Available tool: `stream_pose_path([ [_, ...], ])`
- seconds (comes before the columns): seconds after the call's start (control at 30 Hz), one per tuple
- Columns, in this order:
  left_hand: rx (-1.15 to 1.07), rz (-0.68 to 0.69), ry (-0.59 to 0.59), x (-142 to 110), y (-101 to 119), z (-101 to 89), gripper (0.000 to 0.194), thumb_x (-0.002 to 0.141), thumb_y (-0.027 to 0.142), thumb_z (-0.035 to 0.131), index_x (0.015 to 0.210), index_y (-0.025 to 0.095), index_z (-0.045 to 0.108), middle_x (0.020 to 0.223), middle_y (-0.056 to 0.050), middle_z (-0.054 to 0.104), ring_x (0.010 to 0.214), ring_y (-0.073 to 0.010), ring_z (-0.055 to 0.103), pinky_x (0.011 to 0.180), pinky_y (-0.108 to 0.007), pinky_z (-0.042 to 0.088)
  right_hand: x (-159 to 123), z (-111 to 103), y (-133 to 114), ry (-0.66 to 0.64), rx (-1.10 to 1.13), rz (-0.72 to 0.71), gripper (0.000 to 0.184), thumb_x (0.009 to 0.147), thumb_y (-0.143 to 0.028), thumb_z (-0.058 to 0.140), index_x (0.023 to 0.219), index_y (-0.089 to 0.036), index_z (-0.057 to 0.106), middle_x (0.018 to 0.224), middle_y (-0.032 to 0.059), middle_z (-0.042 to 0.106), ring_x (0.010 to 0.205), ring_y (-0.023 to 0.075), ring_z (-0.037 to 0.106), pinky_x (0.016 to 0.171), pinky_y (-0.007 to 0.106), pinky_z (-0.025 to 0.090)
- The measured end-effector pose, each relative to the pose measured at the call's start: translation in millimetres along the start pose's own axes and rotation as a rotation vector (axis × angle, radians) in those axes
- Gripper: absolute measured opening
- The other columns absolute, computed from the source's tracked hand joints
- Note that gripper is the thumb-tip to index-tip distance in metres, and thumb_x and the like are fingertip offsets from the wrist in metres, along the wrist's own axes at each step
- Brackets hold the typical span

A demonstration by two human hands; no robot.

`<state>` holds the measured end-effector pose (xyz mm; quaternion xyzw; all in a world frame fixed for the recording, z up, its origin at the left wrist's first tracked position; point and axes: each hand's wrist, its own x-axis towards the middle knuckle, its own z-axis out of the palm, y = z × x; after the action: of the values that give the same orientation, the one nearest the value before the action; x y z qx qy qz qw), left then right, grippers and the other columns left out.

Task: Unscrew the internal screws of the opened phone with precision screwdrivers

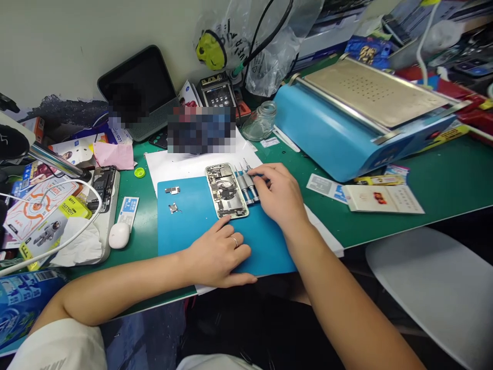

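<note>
An opened smartphone (227, 190) lies on a blue mat (185, 236), its inner parts and white frame exposed. My left hand (221, 252), with a ring on one finger, rests on the mat with its fingers apart. Its index fingertip touches the phone's near edge. Just right of the phone, several grey-handled screwdrivers (245, 186) lie side by side, tips pointing away. My right hand (278, 192) is over them, thumb and index finger closed on one handle. Two small phone parts, a metal-shielded piece (173, 190) and an irregular piece (174, 207), lie on the mat's left side.
A blue machine with a metal plate (362, 113) stands at the back right, beside a glass jar (261, 121). A white box (383, 199) and cards lie right. Left are a white earbud case (119, 235), a cable, packaging and another opened device (103, 187).
</note>
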<state>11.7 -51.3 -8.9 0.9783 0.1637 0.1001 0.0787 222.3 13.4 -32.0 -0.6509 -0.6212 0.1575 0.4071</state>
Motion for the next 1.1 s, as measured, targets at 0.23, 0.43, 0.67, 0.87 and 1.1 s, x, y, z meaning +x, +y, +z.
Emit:
stream_pose_path([
  [0.23,0.01,-0.017,0.002,-3.0,-2.5,1.7,0.05,0.097,0.067,0.054,0.088,0.018,0.06,0.083,-0.005,0.058,0.082,-0.0233,0.053,0.116,-0.053,0.034,6.0,-3.2,-1.6,-0.049,0.03,-0.007,0.025,0.091,-0.025,0.05,0.099,-0.022,0.074,0.111,0.0101,0.068,0.091,0.0247,0.069,0.084,0.045,0.058],
  [0.43,0.012,-0.032,0.018,-3.6,-3.7,1.0,0.049,0.097,0.067,0.054,0.086,0.019,0.058,0.083,-0.004,0.058,0.083,-0.0226,0.053,0.115,-0.052,0.035,-16.6,-20.7,-7.3,-0.133,0.01,-0.053,0.02,0.091,-0.032,0.058,0.105,-0.024,0.07,0.122,0.0092,0.067,0.11,0.0277,0.067,0.095,0.046,0.056],
  [0.67,0.008,-0.043,-0.002,-3.2,-3.8,0.9,0.048,0.095,0.067,0.057,0.084,0.019,0.058,0.083,-0.004,0.059,0.082,-0.0225,0.054,0.115,-0.052,0.036,-40.3,-23.6,-5.4,-0.12,-0.059,-0.097,0.021,0.094,-0.03,0.054,0.11,-0.025,0.066,0.126,0.0105,0.065,0.119,0.0328,0.062,0.102,0.053,0.053],
  [0.87,0.029,-0.048,-0.015,-4.4,-2.7,2.0,0.049,0.094,0.067,0.058,0.086,0.019,0.059,0.085,-0.005,0.06,0.083,-0.0228,0.055,0.115,-0.053,0.035,-48.0,-17.9,-2.1,-0.114,-0.09,-0.176,0.025,0.099,-0.031,0.048,0.117,-0.027,0.065,0.126,0.0117,0.065,0.119,0.0346,0.061,0.103,0.057,0.052],
  [1.1,0.028,-0.049,-0.007,-4.4,-2.0,0.9,0.05,0.093,0.068,0.06,0.086,0.018,0.06,0.085,-0.005,0.061,0.082,-0.0224,0.056,0.115,-0.053,0.037,-53.9,-17.0,0.9,-0.121,-0.105,-0.209,0.023,0.101,-0.035,0.047,0.116,-0.028,0.064,0.128,0.0122,0.064,0.121,0.0352,0.061,0.105,0.059,0.052],
])
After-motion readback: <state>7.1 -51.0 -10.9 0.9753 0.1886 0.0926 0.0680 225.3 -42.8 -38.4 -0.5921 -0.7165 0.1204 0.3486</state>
